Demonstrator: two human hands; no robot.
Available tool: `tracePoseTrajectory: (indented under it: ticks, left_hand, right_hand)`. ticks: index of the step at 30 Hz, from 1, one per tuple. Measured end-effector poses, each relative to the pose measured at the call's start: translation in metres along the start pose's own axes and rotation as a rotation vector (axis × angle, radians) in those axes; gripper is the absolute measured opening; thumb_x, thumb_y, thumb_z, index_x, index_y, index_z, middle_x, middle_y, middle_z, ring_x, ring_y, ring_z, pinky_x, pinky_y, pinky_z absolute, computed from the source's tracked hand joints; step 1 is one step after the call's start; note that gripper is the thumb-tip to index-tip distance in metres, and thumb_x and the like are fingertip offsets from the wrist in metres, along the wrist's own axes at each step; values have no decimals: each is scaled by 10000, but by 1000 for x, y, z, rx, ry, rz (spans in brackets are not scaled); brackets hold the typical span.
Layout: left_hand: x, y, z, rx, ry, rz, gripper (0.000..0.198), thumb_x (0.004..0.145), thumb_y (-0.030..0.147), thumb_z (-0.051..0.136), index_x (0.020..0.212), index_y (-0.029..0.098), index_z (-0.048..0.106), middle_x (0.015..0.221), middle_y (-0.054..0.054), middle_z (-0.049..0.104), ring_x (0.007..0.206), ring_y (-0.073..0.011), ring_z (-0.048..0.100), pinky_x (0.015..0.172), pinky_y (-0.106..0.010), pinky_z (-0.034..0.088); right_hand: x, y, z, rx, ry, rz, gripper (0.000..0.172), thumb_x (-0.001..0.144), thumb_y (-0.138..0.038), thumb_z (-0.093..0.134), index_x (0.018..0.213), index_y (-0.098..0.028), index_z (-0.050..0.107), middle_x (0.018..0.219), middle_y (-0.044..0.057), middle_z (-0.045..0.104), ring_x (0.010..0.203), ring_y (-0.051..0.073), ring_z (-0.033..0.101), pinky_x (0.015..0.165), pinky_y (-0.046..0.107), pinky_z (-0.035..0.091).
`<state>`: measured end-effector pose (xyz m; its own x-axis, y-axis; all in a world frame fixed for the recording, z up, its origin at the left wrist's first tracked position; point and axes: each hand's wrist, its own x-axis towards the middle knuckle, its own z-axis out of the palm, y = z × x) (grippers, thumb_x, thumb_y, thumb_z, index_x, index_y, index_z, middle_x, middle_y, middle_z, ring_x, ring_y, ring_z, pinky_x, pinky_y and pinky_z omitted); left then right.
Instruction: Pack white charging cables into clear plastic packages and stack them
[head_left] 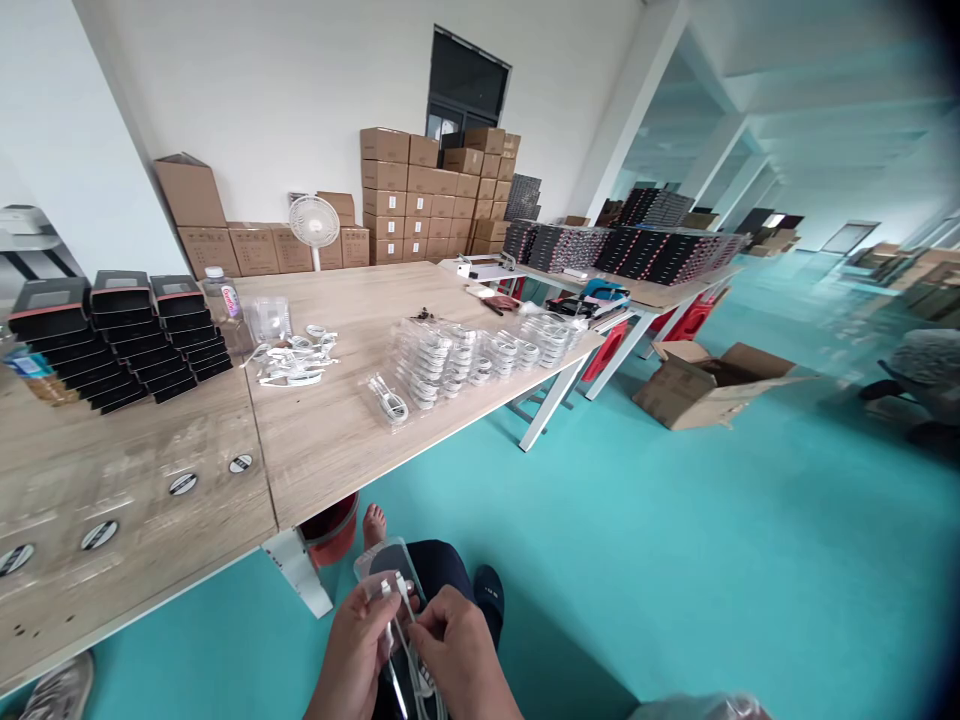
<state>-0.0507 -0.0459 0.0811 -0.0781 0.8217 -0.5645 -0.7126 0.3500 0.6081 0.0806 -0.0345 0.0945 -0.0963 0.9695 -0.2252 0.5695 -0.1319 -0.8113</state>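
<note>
Above my lap, a white charging cable [405, 620] is between my two hands, its slim plug ends pointing up. My left hand [356, 640] is closed around one end of it, thumb on top. From the other side, my right hand [461, 645] pinches the cable just below a plug. Behind the fingers shows a clear plastic tray [371, 560]; whether a hand grips it or it rests on my leg, I cannot tell. On the table lie a loose pile of white cables [296, 358] and rows of coiled cables in clear packs [427, 365], with one pack [388, 400] apart in front.
Black box stacks [120, 340], a bottle [223, 300] and clear trays with round labels [184, 484] occupy the left of the wooden table [315, 455]. Below stands a red bucket [334, 535]. An open carton [705, 385] sits on the green floor. Cartons [427, 195] line the wall.
</note>
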Motion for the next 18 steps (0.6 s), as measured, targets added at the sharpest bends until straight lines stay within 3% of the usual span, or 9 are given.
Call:
tracePoseTrajectory:
  ticks: [6,10,12,16,18]
  left_hand:
    - [5,-11,-5,113,2,64,328,567,339,936,762,176,729,668,2,700,661,-152,647,616,-251,489]
    - [7,-13,-2,80,15,100,328,590,363,925,728,168,700,665,-6,701,628,-147,637,599,-253,496]
    - [9,-11,-1,35,34,90,339,600,378,921,727,169,685,653,-6,695,607,-151,637,588,-262,515]
    - [12,-3,-1,-76,118,54,193,746,258,835,779,177,663,662,-9,698,601,-143,660,609,-262,562]
    - [12,2,0,-122,161,30,105,810,157,761,829,176,659,723,-18,711,646,-143,687,640,-273,591]
  right_hand:
    - [-1,-2,5,-138,1,-58,206,718,-91,618,558,-202,549,709,11,621,665,154,610,621,271,392]
    - [-5,-5,3,-172,16,-69,182,773,-140,622,603,-204,617,753,30,641,688,166,637,633,265,416]
    - [-11,-3,0,-208,1,-94,118,765,-140,618,742,-226,696,842,40,666,727,178,660,644,261,430]
    - [-24,18,-5,-218,-15,-159,459,711,-123,611,1124,-310,681,1031,35,687,747,179,672,650,251,458]
    - [-27,33,-6,-168,31,-170,440,733,-139,597,1129,-313,680,987,21,696,699,169,648,649,255,468]
